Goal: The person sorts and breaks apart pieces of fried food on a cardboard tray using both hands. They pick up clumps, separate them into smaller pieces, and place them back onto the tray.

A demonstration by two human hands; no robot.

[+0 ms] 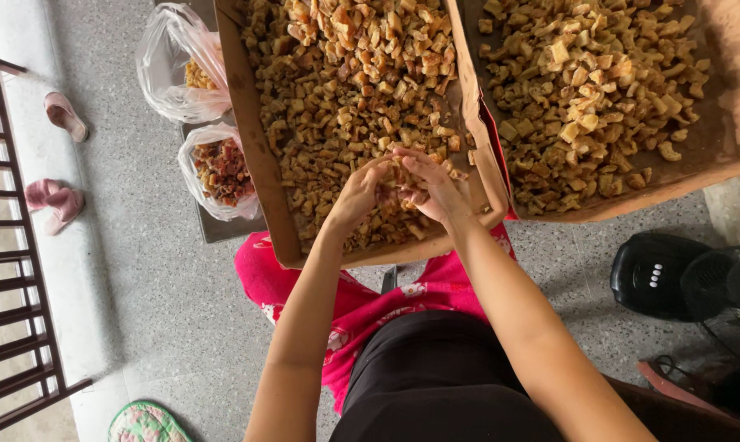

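Two hands meet over near edge of left tray (255, 155). Left hand (358, 195) and right hand (432, 187) touch, fingers curled narrow around small clump of brown chunks (345, 90) lying in that tray. Right tray (713, 139) just beside, also heaped. Two bags (182, 74) far left on floor. Fan (672, 278) near right. Pink slippers (55, 196) by railing.
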